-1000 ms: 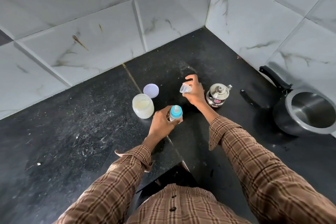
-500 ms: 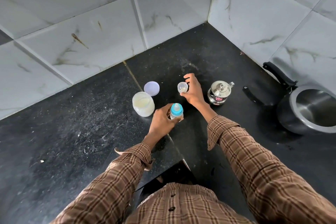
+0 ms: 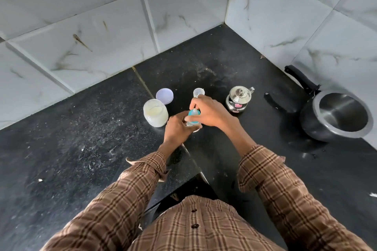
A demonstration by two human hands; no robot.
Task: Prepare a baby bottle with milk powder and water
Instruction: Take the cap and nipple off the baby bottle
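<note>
The baby bottle [image 3: 192,121] stands on the black bench [image 3: 81,149], in the middle, just in front of the person. The left hand [image 3: 178,128] wraps its grip round the body of the bottle. The right hand [image 3: 210,112] curls its grip round the blue top [image 3: 192,113], as if to twist it off.

The bottle is small and light, so a hard twist could tip it or make it slip out of the left hand.

The open jar of milk powder [image 3: 155,112] sits just beside the left hand. A bump from that hand could knock it over and spill the powder. Its lid [image 3: 164,96] lies behind it.

The little clear cap [image 3: 199,92] stands just behind the right hand and could get knocked away. The steel pot [image 3: 239,100] is near the right wrist, so a wide elbow move could hit it.
</note>
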